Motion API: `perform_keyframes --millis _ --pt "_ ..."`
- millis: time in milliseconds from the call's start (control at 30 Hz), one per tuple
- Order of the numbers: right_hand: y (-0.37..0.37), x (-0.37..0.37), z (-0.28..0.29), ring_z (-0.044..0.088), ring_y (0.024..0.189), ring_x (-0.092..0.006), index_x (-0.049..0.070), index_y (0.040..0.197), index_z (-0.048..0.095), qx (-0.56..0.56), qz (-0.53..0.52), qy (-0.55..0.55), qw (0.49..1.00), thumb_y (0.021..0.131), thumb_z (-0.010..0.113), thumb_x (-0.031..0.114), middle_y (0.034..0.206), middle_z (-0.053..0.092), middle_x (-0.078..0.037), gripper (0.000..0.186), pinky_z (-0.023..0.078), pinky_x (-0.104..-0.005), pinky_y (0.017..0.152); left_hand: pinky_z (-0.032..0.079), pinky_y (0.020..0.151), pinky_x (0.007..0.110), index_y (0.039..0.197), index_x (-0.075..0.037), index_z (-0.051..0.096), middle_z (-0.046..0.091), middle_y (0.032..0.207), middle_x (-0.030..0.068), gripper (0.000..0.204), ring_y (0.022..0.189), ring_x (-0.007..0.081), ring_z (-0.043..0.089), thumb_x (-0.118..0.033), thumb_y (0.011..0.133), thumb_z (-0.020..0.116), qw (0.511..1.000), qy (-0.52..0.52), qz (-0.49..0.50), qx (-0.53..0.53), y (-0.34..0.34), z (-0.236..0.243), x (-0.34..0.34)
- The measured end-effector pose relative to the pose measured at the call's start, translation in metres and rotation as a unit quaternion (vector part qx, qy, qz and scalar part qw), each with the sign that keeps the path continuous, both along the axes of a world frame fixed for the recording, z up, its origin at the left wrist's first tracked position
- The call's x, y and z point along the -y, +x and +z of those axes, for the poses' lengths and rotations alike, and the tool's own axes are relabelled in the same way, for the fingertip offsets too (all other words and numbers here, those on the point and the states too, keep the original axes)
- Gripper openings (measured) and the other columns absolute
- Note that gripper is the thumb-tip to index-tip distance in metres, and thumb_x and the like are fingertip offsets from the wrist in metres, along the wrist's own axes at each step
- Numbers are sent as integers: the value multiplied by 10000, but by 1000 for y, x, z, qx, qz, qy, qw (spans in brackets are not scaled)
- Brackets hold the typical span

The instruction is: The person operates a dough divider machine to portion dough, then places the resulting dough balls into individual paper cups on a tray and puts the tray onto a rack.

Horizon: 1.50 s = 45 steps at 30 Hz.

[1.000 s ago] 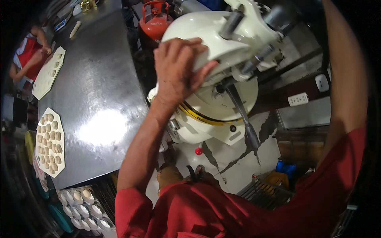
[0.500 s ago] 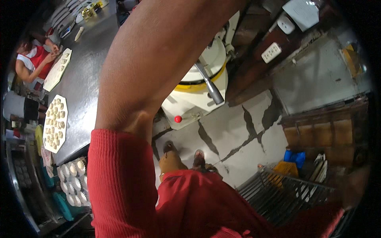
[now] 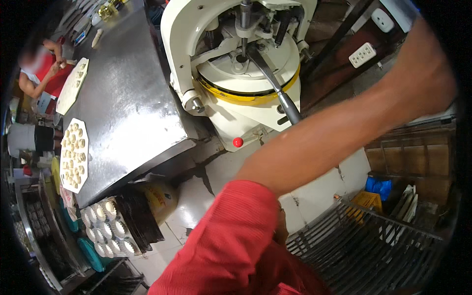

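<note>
My left arm, red-sleeved to the elbow, reaches across the view toward the upper right. My left hand (image 3: 432, 81) is blurred and cut off by the dark rim, so its fingers and anything in them are hidden. Close by are a white socket strip (image 3: 362, 55) and a round white wall fitting (image 3: 382, 20). Below the forearm's far side stands a cream machine (image 3: 187, 29) with a round plate, a yellow band and a lever with a grey handle (image 3: 289, 105), apparently a dough divider. My right hand is out of view.
A dark metal table (image 3: 130, 93) holds white boards, one with several dough pieces (image 3: 73, 152). Across it a person (image 3: 44, 73) in red and white works with both hands. Fluted tins (image 3: 108, 228) sit at its near corner. A black slatted rack (image 3: 354, 241) stands lower right.
My left arm has swung from the upper middle to the right, uncovering the machine and more of the table. The blurred right arm at the lower right has left the view.
</note>
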State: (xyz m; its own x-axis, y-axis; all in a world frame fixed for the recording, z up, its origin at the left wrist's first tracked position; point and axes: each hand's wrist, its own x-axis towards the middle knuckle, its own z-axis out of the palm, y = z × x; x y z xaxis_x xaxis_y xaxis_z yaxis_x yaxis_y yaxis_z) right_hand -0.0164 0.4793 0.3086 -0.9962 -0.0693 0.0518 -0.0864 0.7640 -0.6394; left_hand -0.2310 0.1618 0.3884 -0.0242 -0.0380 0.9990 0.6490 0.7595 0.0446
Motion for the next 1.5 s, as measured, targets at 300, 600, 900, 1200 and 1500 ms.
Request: perform_keyframes --millis 300,600,900,1200,1500 --pt "-22 -15 6 364 463 -21 138 835 557 288 -27 -74 954 937 745 172 595 444 91 217 243 -232 426 418 1057 510 995 -126 648 612 1067 51 272 1057 302 581 -198 759 761 961 39 -247 114 47 -144 32" --pt "-16 -13 5 377 603 -71 144 825 538 240 17 -47 969 848 816 231 725 466 64 292 317 -264 518 485 837 421 912 -114 685 709 834 88 317 777 271 688 -427 907 634 782 -271 17 561 -38 -287 37" --pt "-23 -19 5 443 614 -92 75 853 594 374 -34 -40 926 865 821 239 730 535 -13 280 404 -318 534 493 772 389 897 -96 702 715 816 78 341 756 237 703 -427 912 623 823 -224 10 522 -25 -292 40" --pt "-37 0 -185 615 694 -179 -12 899 615 297 41 -3 954 890 752 311 771 638 -60 351 490 -383 664 419 783 407 883 -117 653 577 841 76 354 834 263 577 -444 791 754 927 -64 -104 355 -22 -290 50" --pt "-43 13 -197 609 622 -187 12 826 622 244 -29 -191 950 836 806 280 670 610 -48 325 489 -377 589 526 847 480 912 0 707 704 976 170 170 939 361 678 -129 882 601 615 -18 232 753 116 -418 150"
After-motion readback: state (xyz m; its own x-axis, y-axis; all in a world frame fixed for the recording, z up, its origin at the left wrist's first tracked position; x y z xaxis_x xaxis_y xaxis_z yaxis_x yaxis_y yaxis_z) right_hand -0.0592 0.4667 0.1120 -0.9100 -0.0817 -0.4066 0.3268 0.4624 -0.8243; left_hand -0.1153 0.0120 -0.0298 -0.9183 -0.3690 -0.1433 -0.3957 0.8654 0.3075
